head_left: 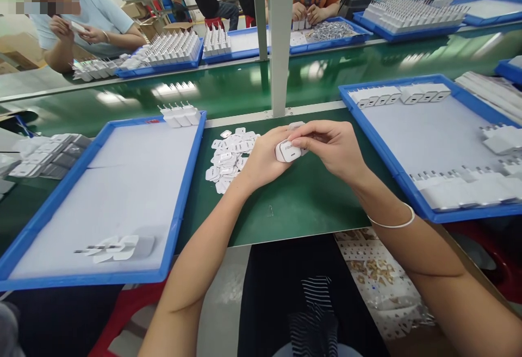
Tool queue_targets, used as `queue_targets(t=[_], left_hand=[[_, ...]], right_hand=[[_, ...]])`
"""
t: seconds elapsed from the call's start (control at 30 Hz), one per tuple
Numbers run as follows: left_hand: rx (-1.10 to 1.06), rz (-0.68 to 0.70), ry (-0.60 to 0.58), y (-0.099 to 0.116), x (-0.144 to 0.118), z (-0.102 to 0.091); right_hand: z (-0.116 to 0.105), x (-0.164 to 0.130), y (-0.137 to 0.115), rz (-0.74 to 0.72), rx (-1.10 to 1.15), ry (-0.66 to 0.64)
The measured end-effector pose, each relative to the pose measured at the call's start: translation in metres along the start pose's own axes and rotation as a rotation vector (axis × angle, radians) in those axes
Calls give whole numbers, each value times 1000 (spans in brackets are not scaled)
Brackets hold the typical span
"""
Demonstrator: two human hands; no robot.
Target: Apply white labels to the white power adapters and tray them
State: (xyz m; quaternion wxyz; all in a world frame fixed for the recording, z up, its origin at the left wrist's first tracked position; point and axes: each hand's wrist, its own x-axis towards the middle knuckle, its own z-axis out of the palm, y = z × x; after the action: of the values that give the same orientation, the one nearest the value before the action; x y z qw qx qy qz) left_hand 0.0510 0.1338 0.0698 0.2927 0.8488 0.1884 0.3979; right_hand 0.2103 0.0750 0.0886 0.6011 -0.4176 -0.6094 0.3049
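White charger (287,151) being gripped in left hand (263,160), held above green mat (302,199). Right hand (332,147) being pressed against charger top, fingers closed on it. Pile of white labels (228,157) lying just beside left hand. Blue trays (185,183) being kept either side, chargers (181,115) stacked in far corners.

Hands (302,153) between trays (183,183); small parts pile (230,155) left of hands.
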Motion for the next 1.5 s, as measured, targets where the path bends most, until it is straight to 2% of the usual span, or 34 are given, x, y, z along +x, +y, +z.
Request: queue_targets(t=[0.6, 0.8, 1.03, 1.5], left_hand=[[-2, 4, -11, 1, 0, 0], [-6, 48, 1, -2, 0, 0], [-3, 55, 2, -2, 1, 0], [16, 52, -8, -1, 0, 0]], right_hand=[[4, -5, 2, -65, -65, 31], [6, -7, 0, -88, -142, 49], [5, -6, 2, -180, -257, 86], [7, -5, 3, -135, -186, 75]])
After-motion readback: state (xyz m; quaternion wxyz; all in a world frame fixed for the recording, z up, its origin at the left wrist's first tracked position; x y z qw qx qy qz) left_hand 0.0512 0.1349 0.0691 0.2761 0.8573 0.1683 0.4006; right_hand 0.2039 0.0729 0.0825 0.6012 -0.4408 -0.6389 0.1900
